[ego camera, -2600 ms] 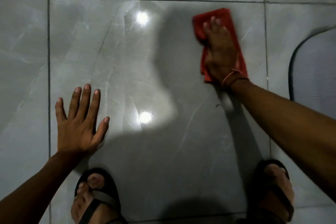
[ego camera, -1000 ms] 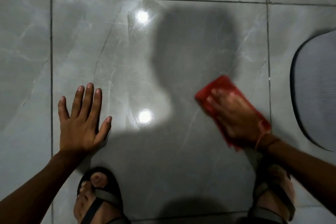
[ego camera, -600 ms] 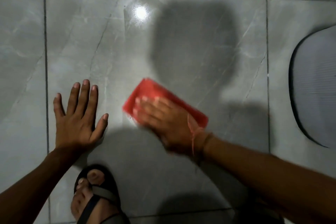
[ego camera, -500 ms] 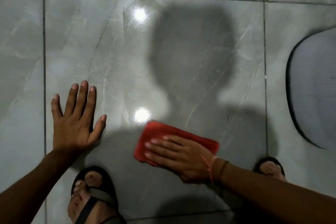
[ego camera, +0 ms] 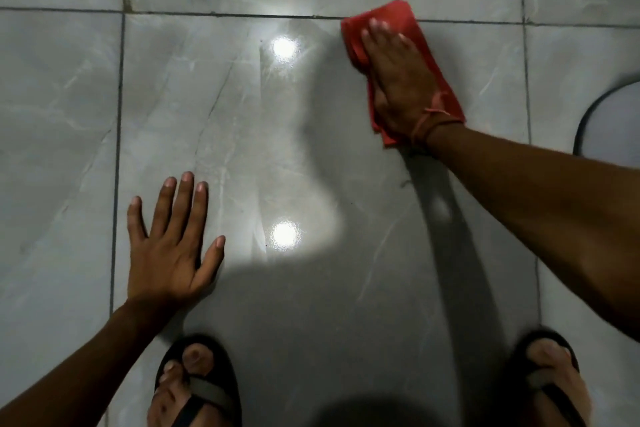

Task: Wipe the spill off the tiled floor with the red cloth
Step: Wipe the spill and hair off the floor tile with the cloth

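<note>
The folded red cloth (ego camera: 408,15) lies flat on the grey marbled tiled floor (ego camera: 242,135) at the upper right, its far edge over a grout line. My right hand (ego camera: 401,80) presses palm-down on it, fingers stretched forward, the arm reaching in from the right. My left hand (ego camera: 169,246) rests flat on the tile at the lower left with fingers spread, holding nothing. No distinct puddle shows; the tile is glossy with faint streaks and two bright light reflections (ego camera: 284,236).
My two feet in dark sandals stand at the bottom, the left foot (ego camera: 194,388) and the right foot (ego camera: 554,381). A rounded grey mat with a dark rim (ego camera: 613,125) lies at the right edge. My shadow covers the lower middle of the tile.
My right hand has swept the red cloth from near my feet, low in the middle, up and right to the far grout line. The left hand has stayed planted.
</note>
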